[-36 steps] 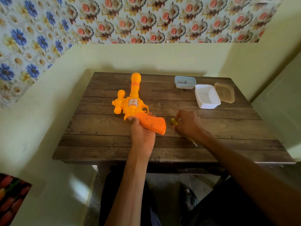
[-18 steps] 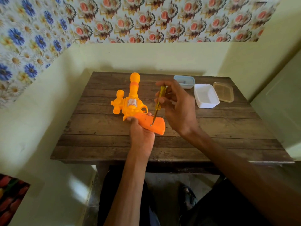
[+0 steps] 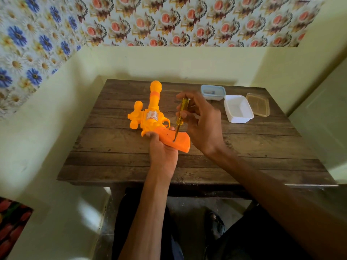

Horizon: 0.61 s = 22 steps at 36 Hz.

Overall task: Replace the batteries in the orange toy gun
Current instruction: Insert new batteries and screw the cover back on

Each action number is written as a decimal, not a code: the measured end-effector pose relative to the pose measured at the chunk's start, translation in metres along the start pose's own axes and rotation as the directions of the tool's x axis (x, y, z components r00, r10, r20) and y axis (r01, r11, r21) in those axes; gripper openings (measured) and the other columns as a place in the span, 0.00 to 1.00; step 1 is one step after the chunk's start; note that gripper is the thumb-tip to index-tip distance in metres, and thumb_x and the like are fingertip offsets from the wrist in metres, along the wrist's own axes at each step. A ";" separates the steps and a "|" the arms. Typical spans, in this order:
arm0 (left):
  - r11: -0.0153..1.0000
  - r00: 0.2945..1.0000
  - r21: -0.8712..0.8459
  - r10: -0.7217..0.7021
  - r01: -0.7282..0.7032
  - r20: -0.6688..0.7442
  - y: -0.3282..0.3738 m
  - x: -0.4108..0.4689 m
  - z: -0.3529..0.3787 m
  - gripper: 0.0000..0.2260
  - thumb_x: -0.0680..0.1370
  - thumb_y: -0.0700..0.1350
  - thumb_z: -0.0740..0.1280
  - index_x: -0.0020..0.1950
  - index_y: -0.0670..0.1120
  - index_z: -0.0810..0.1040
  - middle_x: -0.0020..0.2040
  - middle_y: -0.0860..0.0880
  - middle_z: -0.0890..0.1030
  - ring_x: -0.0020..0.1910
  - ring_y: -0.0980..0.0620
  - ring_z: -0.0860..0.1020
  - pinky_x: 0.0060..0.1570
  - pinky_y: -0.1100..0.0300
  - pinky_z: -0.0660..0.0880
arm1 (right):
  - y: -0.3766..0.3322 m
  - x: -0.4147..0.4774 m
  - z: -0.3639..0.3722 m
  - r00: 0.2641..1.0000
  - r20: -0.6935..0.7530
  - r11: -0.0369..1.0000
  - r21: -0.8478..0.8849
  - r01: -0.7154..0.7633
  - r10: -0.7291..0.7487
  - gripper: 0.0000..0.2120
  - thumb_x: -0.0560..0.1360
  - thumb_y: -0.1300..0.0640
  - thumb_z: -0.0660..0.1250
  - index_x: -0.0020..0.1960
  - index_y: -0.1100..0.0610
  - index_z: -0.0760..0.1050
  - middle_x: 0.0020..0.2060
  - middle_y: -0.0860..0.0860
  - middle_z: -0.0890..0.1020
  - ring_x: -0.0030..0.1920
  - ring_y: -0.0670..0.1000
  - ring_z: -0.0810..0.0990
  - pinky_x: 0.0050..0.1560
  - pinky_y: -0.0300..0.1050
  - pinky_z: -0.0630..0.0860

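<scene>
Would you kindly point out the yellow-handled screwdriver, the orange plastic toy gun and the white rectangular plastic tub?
yellow-handled screwdriver point(image 3: 182, 107): head view, on its translucent handle.
orange plastic toy gun point(image 3: 152, 115): head view, on its stickered body.
white rectangular plastic tub point(image 3: 238, 120): head view, on its near wall.

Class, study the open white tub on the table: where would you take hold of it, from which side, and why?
Probably best to pinch the tub by its left long wall from above, thumb outside, fingers inside. It stands upright and open, that side is free, and a lid lies close along the right.
</scene>
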<state>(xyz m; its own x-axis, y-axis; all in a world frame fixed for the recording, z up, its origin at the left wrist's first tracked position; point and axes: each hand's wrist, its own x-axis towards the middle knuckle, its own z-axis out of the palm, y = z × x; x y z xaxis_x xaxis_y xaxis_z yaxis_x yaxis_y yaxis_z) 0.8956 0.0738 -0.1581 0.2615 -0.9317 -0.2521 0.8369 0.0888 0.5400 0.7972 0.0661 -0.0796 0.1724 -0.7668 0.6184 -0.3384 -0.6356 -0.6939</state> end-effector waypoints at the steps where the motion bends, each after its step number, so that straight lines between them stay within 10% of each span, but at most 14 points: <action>1: 1.000 1.000 0.006 0.003 -0.003 -0.002 0.000 0.000 0.000 0.21 0.85 0.51 0.50 0.77 0.45 0.60 0.57 0.43 0.76 0.52 0.47 0.76 0.58 0.48 0.72 | 0.000 0.000 0.001 1.000 0.000 1.000 -0.002 0.004 -0.004 0.18 0.69 0.68 0.63 0.57 0.58 0.75 0.44 0.47 0.81 0.43 0.50 0.83 0.43 0.39 0.80; 12: 0.999 0.998 0.027 -0.015 0.016 -0.057 -0.003 0.004 -0.006 0.21 0.85 0.53 0.49 0.76 0.46 0.62 0.66 0.41 0.75 0.56 0.45 0.76 0.62 0.46 0.72 | 0.005 0.003 -0.001 1.000 0.026 0.997 -0.083 0.004 -0.002 0.16 0.71 0.68 0.70 0.57 0.55 0.77 0.42 0.42 0.80 0.41 0.42 0.81 0.43 0.31 0.77; 17: 0.999 0.994 -0.011 -0.049 0.048 -0.098 -0.003 0.006 -0.004 0.21 0.85 0.53 0.50 0.74 0.46 0.65 0.68 0.40 0.75 0.60 0.42 0.75 0.69 0.41 0.66 | -0.004 0.020 -0.012 0.979 0.200 0.929 -0.353 0.112 -0.042 0.12 0.70 0.50 0.76 0.47 0.54 0.77 0.34 0.46 0.79 0.34 0.48 0.79 0.36 0.48 0.78; 22: 0.998 0.989 0.026 -0.059 0.063 -0.134 -0.002 0.007 -0.002 0.20 0.85 0.53 0.50 0.72 0.46 0.68 0.61 0.43 0.79 0.57 0.44 0.78 0.64 0.45 0.71 | -0.018 0.037 -0.019 0.882 0.470 0.797 -0.523 0.303 -0.027 0.13 0.76 0.53 0.68 0.40 0.49 0.64 0.34 0.49 0.78 0.37 0.54 0.79 0.36 0.47 0.71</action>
<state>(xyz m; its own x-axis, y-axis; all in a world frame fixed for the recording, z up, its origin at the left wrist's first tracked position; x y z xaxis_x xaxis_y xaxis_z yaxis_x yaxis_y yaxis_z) 0.8972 0.0674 -0.1623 0.2741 -0.8797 -0.3886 0.8390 0.0212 0.5437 0.7924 0.0503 -0.0372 0.5957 -0.7017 0.3908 -0.7014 -0.6916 -0.1726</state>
